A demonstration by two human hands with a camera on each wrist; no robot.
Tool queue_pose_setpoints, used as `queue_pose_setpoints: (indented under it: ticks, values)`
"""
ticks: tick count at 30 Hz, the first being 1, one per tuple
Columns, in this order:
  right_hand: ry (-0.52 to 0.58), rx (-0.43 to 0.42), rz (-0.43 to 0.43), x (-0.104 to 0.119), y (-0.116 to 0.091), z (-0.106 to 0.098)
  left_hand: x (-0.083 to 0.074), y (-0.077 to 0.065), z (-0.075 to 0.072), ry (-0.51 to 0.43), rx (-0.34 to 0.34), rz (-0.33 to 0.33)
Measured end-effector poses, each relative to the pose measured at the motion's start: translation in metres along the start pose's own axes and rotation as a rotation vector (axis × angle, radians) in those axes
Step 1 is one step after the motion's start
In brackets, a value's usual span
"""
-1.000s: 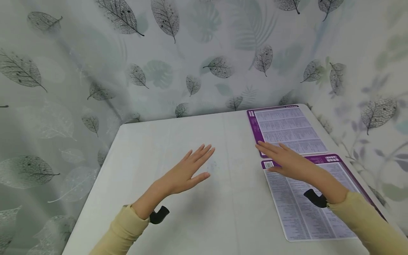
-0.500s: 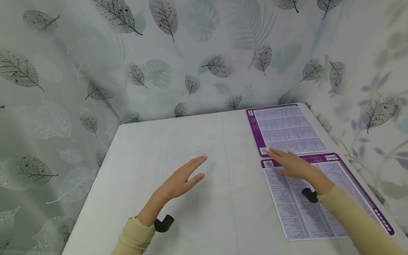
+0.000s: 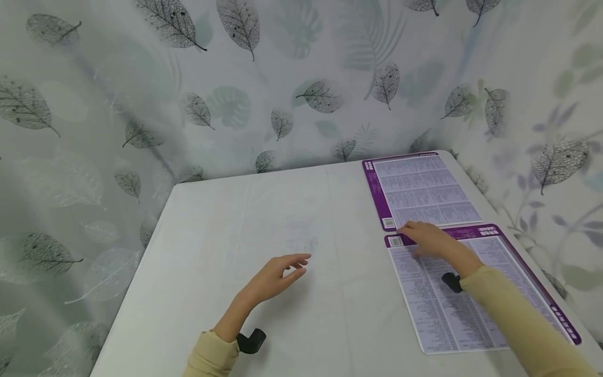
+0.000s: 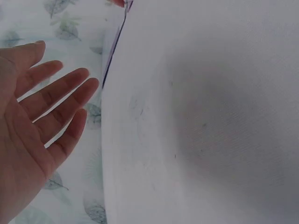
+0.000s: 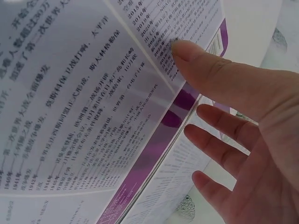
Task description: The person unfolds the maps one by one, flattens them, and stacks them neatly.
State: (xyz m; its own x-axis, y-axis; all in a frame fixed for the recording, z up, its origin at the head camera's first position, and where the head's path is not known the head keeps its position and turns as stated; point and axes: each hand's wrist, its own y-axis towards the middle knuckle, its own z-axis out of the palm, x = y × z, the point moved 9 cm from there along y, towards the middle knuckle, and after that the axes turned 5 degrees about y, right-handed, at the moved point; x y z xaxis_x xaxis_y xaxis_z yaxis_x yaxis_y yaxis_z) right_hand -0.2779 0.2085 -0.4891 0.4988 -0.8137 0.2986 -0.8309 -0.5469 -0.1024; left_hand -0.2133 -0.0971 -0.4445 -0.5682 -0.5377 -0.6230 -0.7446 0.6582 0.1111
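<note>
Right hand (image 3: 432, 242) extends palm-down over the near card (image 3: 440, 309), perhaps touching it.

A pale wall covering (image 3: 270, 70) printed with dark skeletal leaves (image 3: 322, 96) and faint green fronds (image 3: 363, 39) enclosed the flat white table (image 3: 212, 225) on three sides in dim light.

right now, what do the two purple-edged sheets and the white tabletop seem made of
Near sheet and far sheet: probably laminated card or plastic, seemingly glossy: rounded corners, and glare on the near one. White tabletop: maybe matte cloth or film, given faint creases.
</note>
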Motion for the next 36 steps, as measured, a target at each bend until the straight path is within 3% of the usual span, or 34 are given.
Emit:
queue_pose_setpoints:
  ticks: [11, 17, 25, 31, 36]
  values:
    - [-0.094, -0.002, -0.025, -0.002, 0.010, -0.004, -0.005, 0.007, 0.013, -0.045, -0.012, 0.037]
    - [-0.132, 0.000, 0.005, 0.001, 0.011, -0.003, -0.009, 0.007, 0.015, -0.050, -0.007, 0.006]
    - [-0.215, -0.126, 0.013, 0.008, -0.005, -0.008, -0.013, 0.007, 0.020, -0.052, -0.003, -0.001]
    - [-0.169, -0.155, 0.036, 0.009, -0.015, -0.009, -0.022, 0.010, 0.023, -0.052, 0.013, 0.025]
    - [-0.211, -0.203, 0.004, 0.015, -0.021, -0.011, -0.027, 0.014, 0.023, -0.020, 0.013, 0.042]
